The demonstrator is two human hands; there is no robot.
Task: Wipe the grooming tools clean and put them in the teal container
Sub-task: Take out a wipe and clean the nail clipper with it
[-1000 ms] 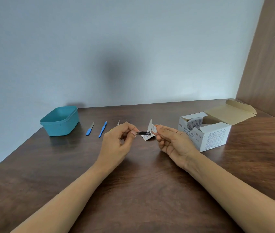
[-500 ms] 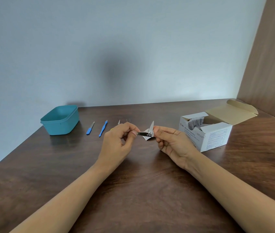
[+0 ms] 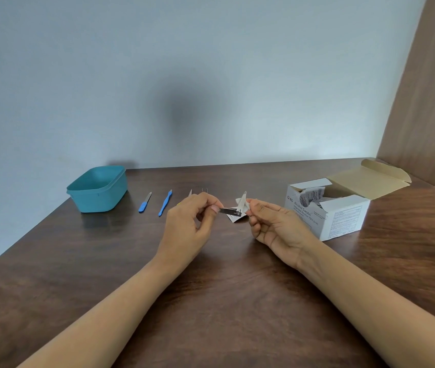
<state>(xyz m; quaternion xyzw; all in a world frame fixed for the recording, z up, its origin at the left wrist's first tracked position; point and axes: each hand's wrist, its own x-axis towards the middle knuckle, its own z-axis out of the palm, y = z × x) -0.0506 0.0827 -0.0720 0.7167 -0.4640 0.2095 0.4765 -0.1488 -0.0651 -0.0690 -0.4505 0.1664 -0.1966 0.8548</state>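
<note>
**A Nail Clipper Held Over a Brown Table**

The nail clipper [image 3: 231, 211] is up in the air, just above the middle of the table. The left hand [image 3: 189, 224] pinches one end of it between thumb and finger. Its thin metal lever sticks up at the other end. The right hand [image 3: 274, 224] has curled fingers and pinches a small white wipe [image 3: 238, 202] right against that end. A white scrap of paper [image 3: 233, 218] shows just under the clipper.

Behind the left hand, two small metal tools [image 3: 190, 193] peek out, too small to name. To their left lie a blue nail file [image 3: 144, 202] and a second blue tool [image 3: 165, 203], side by side but apart. Farther left, near the table's edge, sits the teal tub [image 3: 96, 191] with no lid on.

On the right stands a white box of alcohol swabs [image 3: 343, 219], its flap open and packets showing inside.

The table [image 3: 211, 288] is dark brown wood and a little shiny. Behind it is a plain pale blue-grey wall [image 3: 184, 75]. A brown wooden panel [image 3: 428, 88] stands on the right side.
</note>
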